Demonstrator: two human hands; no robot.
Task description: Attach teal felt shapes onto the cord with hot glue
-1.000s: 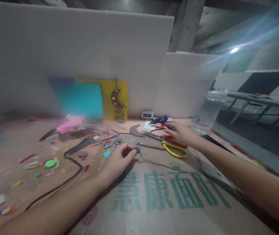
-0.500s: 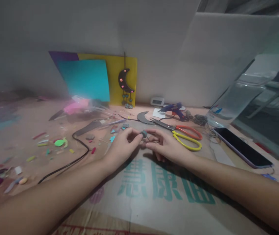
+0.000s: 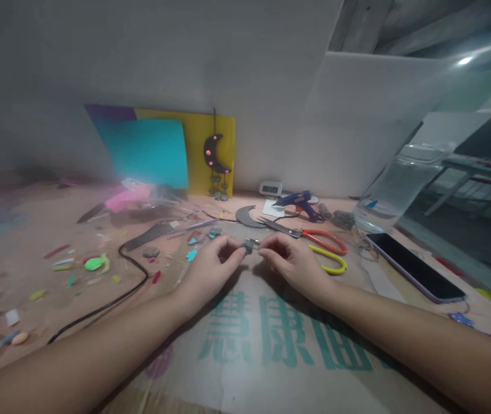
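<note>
Between the thumb and fingertips of my left hand [image 3: 213, 264] is a small blue-grey piece [image 3: 248, 246], possibly a cut-out shape; its exact kind is too small to tell. Just right of it, my right hand [image 3: 292, 261] is closed in a pinch, with a narrow gap between the two hands. A thin grey string seems to run from the piece into the right fingertips, mostly hidden. Behind the right hand lie scissors [image 3: 323, 236] with one red and one yellow handle. A grey crescent [image 3: 248, 217] rests beyond the fingers, and turquoise cut-outs [image 3: 191, 255] lie beside my left hand.
At the back are a glue gun [image 3: 297, 201], a small white digital display [image 3: 270, 188] and a decorated moon hanging [image 3: 215, 155] against a yellow sheet. A phone [image 3: 413, 267] and a clear container [image 3: 401, 184] stand at right. Colourful scraps [image 3: 94, 264] and a black cord [image 3: 135, 293] cover the left.
My right hand has come from near the glue gun to the small piece in my left hand, then drawn slightly away to the right. The left hand keeps its pinch.
</note>
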